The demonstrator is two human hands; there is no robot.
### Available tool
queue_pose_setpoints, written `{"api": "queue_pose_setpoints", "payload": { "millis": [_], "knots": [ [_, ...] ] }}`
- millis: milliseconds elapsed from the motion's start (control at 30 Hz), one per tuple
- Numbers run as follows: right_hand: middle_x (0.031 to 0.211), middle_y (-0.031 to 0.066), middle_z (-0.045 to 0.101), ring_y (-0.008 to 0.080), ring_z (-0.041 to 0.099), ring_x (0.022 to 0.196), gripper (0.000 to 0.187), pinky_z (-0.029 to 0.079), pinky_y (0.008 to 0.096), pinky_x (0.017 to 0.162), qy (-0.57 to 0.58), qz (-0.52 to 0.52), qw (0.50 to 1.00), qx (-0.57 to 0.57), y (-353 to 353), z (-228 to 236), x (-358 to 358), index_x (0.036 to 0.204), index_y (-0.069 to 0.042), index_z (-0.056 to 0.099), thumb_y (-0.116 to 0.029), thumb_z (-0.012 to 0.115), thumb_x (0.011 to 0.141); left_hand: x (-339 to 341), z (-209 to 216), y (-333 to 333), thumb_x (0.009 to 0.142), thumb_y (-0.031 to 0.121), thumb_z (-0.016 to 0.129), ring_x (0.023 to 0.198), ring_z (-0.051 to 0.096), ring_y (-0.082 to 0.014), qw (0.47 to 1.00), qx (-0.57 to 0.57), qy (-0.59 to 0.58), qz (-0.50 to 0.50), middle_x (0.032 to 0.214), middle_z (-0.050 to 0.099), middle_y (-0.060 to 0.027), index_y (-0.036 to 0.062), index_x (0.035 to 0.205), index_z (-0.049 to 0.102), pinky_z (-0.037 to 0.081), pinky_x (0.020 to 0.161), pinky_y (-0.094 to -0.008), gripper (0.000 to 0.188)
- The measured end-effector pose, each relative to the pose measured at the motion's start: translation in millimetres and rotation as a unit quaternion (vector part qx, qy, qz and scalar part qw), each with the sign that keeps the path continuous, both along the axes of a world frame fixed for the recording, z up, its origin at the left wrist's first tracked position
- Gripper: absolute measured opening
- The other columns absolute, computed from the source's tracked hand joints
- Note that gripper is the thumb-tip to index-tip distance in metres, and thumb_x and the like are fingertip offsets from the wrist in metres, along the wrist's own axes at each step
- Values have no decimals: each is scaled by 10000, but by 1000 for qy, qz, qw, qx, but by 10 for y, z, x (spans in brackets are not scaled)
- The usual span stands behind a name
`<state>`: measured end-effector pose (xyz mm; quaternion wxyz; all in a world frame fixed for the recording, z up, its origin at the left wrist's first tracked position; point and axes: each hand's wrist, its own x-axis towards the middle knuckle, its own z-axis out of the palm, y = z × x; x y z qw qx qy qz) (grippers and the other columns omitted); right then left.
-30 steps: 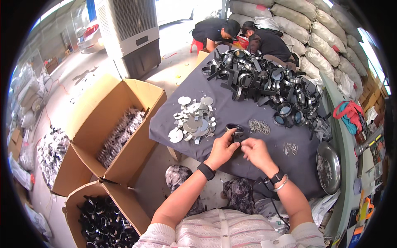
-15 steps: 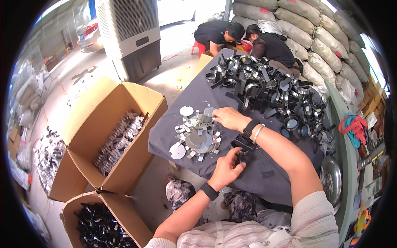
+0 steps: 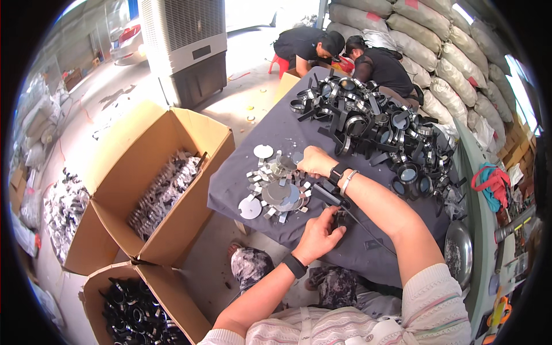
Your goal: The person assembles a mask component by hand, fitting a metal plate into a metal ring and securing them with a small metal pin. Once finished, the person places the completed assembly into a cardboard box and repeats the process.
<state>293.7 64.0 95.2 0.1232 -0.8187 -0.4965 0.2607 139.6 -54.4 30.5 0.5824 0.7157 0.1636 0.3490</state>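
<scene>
Near the table's front edge, my left hand (image 3: 317, 236) is closed on a small black ring-shaped part (image 3: 342, 217), mostly covered by the fingers. My right hand (image 3: 319, 161) is beyond it, fingers pinched at the right edge of a pile of thin grey metal discs with tabs (image 3: 279, 192). What lies between those fingertips is too small to make out. A black stick-shaped tool with a cord (image 3: 329, 194) lies between my two hands on the dark cloth-covered table (image 3: 230, 190). A pale disc (image 3: 263, 151) lies at the pile's far side.
A heap of black and silver ring clamps with round lenses (image 3: 368, 118) covers the table's far right. Cardboard boxes (image 3: 190, 215) of parts stand to the left. A metal bowl (image 3: 458, 250) sits at right. Two people (image 3: 305, 46) crouch beyond the table, near stacked sacks (image 3: 422, 34).
My right hand's fingers have drawn in closer together at the pile's edge. The black tool between my hands shows more plainly. My left hand has barely moved.
</scene>
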Motion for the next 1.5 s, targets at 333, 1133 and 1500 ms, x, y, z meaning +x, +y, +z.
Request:
{"api": "queue_pose_setpoints", "payload": {
  "millis": [333,1133,1500],
  "knots": [
    [649,197,660,255,670,538,216,538,330,435,16,-36,999,-16,-194,103,-35,761,126,638,-84,624,804,9,-3,-3,764,139,674,503,548,-232,1000,18,4,8,592,527,-109,23,1124,516,428,505,-336,410],
    [828,127,604,342,607,808,91,474,423,702,-217,409,881,97,-638,76,326,785,-44,612,-39,668,713,4,31,-29,769,62,672,474,434,-83,1000,1,-24,-5,590,469,-34,26,1176,527,372,478,-252,434],
    [794,91,621,208,619,702,121,477,321,626,-97,180,935,289,-1552,429,131,896,-8,628,-14,614,776,88,-106,34,824,1,637,670,510,-57,993,-90,-63,-34,806,568,-18,38,1368,362,421,564,-212,611]
  ]
}}
